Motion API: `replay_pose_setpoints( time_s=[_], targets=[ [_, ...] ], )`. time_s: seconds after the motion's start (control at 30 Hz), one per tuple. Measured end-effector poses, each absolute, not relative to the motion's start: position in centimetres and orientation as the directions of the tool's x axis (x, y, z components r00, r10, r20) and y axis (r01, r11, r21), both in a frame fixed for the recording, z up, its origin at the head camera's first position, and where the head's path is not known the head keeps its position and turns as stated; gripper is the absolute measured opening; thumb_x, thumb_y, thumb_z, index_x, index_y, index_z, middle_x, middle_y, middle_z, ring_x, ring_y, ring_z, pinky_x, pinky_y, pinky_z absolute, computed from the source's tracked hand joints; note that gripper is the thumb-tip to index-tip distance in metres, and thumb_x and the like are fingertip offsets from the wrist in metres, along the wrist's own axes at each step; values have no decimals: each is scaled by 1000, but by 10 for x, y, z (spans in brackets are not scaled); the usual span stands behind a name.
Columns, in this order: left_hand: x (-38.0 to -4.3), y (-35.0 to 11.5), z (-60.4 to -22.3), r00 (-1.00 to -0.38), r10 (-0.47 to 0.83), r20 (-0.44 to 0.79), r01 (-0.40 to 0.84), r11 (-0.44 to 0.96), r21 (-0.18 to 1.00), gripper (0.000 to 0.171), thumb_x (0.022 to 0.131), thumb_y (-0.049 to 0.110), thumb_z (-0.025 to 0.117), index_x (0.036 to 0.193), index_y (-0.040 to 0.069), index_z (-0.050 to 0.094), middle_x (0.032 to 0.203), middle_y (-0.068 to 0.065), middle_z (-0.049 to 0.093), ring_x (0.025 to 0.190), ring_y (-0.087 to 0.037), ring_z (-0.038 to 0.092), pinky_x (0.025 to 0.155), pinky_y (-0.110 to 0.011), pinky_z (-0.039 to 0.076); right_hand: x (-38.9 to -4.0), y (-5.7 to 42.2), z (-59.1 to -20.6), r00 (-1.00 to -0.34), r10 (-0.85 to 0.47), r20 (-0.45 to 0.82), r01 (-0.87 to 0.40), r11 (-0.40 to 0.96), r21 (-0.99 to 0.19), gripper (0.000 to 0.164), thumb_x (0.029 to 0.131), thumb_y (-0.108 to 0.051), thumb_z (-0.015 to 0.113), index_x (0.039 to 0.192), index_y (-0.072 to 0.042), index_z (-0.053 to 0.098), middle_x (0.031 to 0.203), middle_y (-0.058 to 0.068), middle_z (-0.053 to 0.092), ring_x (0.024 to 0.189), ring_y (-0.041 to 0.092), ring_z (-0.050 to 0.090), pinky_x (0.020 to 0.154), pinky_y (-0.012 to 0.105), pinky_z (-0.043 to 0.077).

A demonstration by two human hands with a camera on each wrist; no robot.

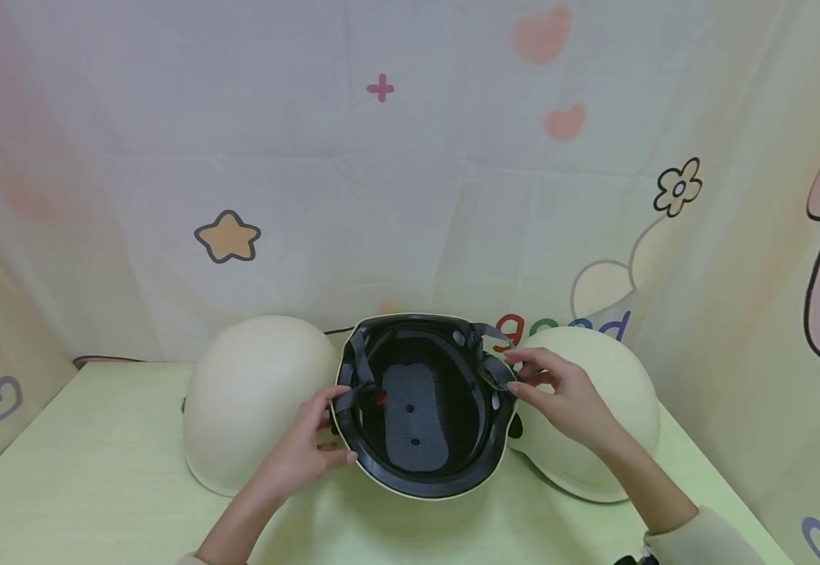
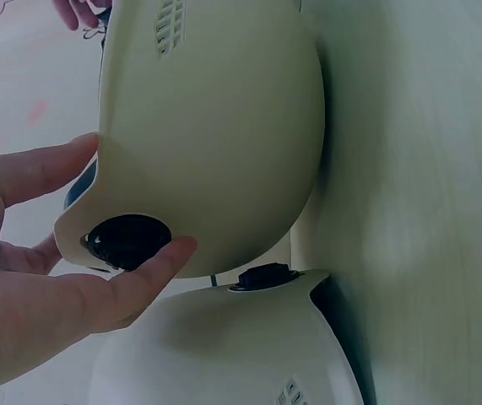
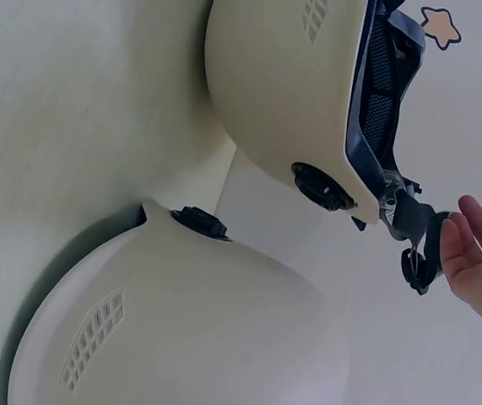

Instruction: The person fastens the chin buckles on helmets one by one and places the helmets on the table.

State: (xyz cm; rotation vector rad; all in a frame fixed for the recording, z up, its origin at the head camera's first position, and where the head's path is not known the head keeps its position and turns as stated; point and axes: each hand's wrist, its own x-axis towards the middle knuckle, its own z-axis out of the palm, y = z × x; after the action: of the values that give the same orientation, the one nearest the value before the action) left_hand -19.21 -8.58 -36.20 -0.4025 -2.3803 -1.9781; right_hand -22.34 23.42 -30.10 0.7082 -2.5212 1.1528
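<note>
A cream helmet [image 1: 417,480] rests on its crown in the middle of the table, its black-lined inside facing up and towards the head camera. My left hand [image 1: 304,451] grips its left rim; in the left wrist view, fingers lie across the rim and beside a black round side piece [image 2: 129,241]. At the helmet's right side, my right hand [image 1: 558,392] pinches the black chin strap [image 3: 414,221], drawing it out past the rim. A dark buckle-like piece [image 3: 418,268] hangs by the fingertips. A small red part [image 1: 381,399] shows inside on the left.
Two more cream helmets, dome up, flank the held one: the left helmet [image 1: 257,400] and the right helmet [image 1: 589,416], both close to it. A pale green table [image 1: 99,471] lies under them. A patterned cloth [image 1: 410,196] hangs behind, and a dark cord [image 1: 109,359] runs along the back edge.
</note>
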Motion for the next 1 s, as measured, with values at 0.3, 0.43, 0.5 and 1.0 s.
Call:
replay_pose_setpoints(
  time_s=[0.3, 0.43, 0.5, 1.0],
  targets=[
    [-199, -77, -365, -954, 94, 283, 297, 399, 867, 47, 78, 15, 73, 116, 3, 49, 111, -20, 41, 97, -30, 48, 75, -35, 45, -229, 229, -311, -878, -330, 346, -478, 572, -667, 33, 83, -3, 64, 115, 5, 57, 110, 18, 58, 95, 31, 54, 75, 29, 49],
    [-199, -72, -365, -948, 79, 308, 309, 455, 835, 43, 76, 10, 72, 111, 1, 49, 111, -24, 39, 88, -28, 45, 70, -32, 42, -230, 229, -316, -878, -343, 335, -478, 570, -669, 32, 82, 0, 64, 113, 5, 57, 107, 18, 59, 92, 31, 56, 75, 28, 49],
    [-199, -72, -365, -949, 81, 303, 307, 442, 843, 43, 75, 5, 71, 112, 1, 47, 114, -25, 38, 88, -28, 47, 70, -31, 45, -230, 229, -316, -866, -346, 361, -499, 559, -662, 32, 81, 2, 64, 112, 6, 58, 105, 18, 60, 91, 30, 56, 76, 28, 49],
    [-198, -77, -366, -920, 134, 367, 389, 403, 828, 44, 70, -8, 69, 109, 4, 51, 111, -15, 45, 96, -27, 46, 69, -32, 49, -231, 221, -307, -806, -346, 480, -578, 634, -514, 34, 78, 5, 67, 111, 5, 59, 109, 17, 59, 93, 32, 57, 81, 46, 47]
  ],
)
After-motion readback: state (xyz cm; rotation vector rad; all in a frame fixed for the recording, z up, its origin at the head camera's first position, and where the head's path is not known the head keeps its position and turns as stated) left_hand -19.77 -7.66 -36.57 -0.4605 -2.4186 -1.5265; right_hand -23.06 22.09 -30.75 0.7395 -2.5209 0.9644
